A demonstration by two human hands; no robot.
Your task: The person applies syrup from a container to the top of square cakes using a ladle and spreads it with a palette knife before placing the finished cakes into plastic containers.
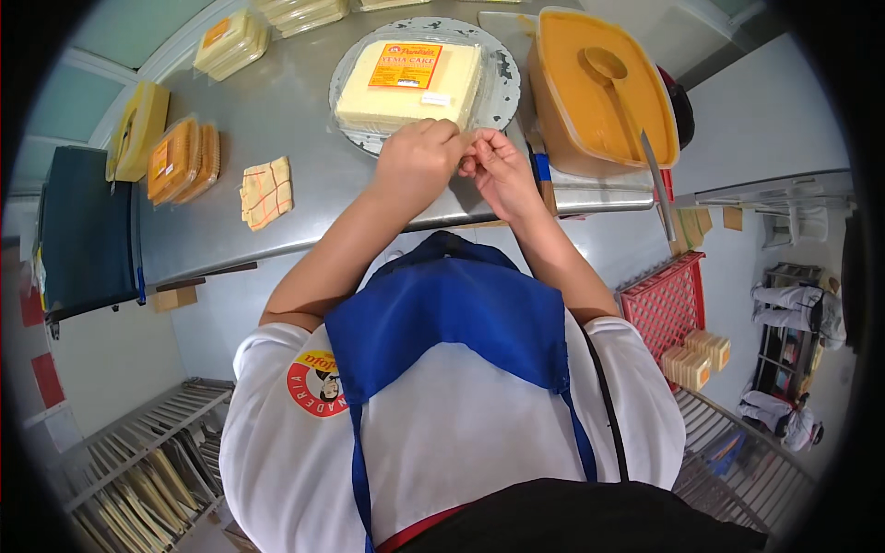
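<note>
Left hand [419, 158] and right hand [504, 173] pinch, can't tell what, by the cake box [406, 98] at six o'clock. Maybe sealing; next needs soft pressing.

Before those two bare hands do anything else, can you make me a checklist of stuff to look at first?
1. Clear plastic box of pale cake sitting on the round silver, dark-patterned plate: ok.
2. Bare left hand and bare right hand close together at the plate's near edge: ok.
3. Something small pinched in the fingertips: cannot tell; too tiny to see.
4. Folded cream cloth with red lines away from the plate: ok, it lies off to the left.
5. Orange-coated, round-bowled spoon resting in the orange-filled plastic tub: ok.
6. Long silver metal piece at the tub's corner kept inside the table's edge: not ok; it sticks out past it.
</note>
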